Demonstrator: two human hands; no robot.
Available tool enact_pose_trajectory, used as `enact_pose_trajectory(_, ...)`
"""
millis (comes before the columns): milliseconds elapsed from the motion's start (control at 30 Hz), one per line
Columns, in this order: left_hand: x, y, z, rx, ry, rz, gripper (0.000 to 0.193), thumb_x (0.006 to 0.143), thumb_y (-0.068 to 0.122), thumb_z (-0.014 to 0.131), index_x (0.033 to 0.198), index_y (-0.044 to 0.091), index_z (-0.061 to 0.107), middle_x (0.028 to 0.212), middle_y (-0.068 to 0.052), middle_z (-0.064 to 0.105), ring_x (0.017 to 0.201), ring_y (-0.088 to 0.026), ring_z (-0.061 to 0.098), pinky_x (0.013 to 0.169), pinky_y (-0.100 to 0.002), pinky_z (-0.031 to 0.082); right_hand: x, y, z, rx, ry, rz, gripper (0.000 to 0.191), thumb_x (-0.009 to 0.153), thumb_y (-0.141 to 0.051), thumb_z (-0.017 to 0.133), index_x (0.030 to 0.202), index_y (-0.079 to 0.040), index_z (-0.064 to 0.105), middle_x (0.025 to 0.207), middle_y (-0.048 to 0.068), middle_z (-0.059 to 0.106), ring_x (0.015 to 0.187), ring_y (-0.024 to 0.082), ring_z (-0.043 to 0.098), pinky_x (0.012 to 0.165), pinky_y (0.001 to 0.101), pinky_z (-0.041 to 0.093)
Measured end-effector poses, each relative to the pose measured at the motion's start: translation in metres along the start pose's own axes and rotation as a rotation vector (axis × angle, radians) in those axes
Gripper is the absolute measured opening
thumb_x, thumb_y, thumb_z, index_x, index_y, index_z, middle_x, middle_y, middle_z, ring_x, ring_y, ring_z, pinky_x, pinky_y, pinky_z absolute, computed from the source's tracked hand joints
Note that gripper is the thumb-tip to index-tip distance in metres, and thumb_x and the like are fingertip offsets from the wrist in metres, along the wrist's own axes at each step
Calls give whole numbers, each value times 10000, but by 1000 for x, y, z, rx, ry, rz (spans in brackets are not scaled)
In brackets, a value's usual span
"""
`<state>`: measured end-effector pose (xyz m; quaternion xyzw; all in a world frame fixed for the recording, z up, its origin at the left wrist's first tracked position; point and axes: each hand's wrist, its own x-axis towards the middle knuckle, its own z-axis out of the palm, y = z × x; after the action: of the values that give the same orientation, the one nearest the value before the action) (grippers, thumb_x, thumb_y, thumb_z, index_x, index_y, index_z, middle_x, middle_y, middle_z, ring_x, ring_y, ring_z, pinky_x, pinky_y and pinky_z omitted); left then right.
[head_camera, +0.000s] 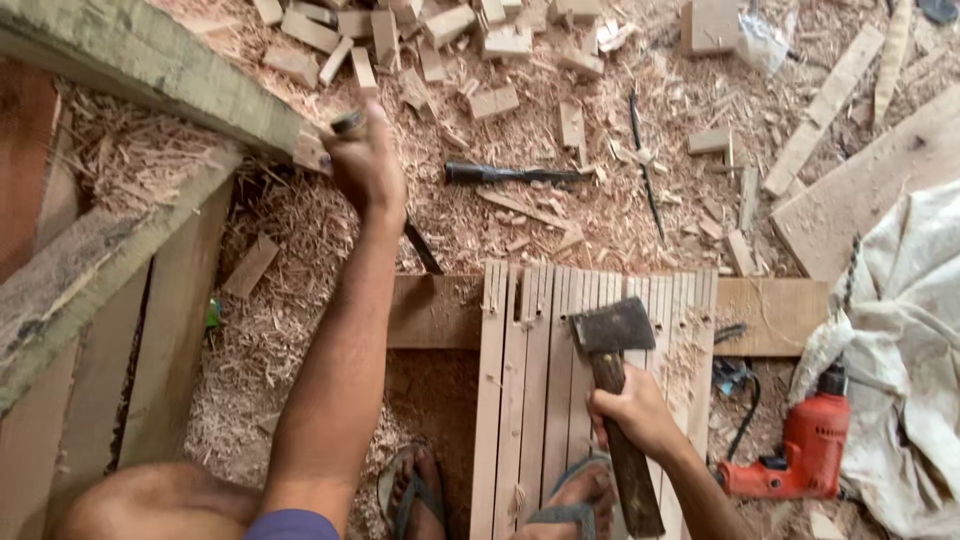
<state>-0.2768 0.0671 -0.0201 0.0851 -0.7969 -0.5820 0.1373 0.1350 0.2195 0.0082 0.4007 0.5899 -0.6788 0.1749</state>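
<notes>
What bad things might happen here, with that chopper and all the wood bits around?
1. The right hand holds a hatchet over grooved slats, just above sandalled feet. A slip might hit toes.
2. The left hand reaches far out, gripping a small tool by a beam. Leaning like that may weaken the hatchet grip.
3. Shavings, offcuts and a loose chisel cover the floor; an orange drill lies close. Someone might trip.

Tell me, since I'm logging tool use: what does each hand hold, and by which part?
The right hand holds a hatchet high on its wooden handle. The left hand has its grip around a small tool's handle; what tool cannot be told.
</notes>
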Motion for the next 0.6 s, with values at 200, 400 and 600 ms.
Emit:
enact_pose_trajectory(200, -58, -47, 39, 729, -136, 531, 557, 719, 3, 716, 1243, 95, 551, 1213, -174, 550, 1087, -287, 561, 860, -526, 512, -2, -2, 2, -13, 5, 15, 107, 753, -18, 658, 702, 40, 584, 528, 112, 617, 383, 215, 627, 372, 349, 505)
enact_pose_trajectory(400, -78, -47, 61, 880, -780, 575, 260, 888, 115, 745, 1115, 77, 623, 1185, -179, 585, 1177, -317, 539, 1131, -638, 366, -6, -8, 4, 15, 31, 24, 110, 757, -3, 663, 745, 46, 565, 545, 123, 622, 382, 209, 616, 357, 355, 500)
enact_pose_trajectory(600, -62, -27, 33, 884, -1004, 704, 255, 867, -82, 704, 1055, 84, 656, 1076, -124, 618, 1076, -280, 582, 1056, -693, 395, -10, -11, 7, 7, 30, 11, 90, 767, -9, 658, 780, 39, 582, 563, 121, 625, 382, 205, 612, 360, 356, 509)
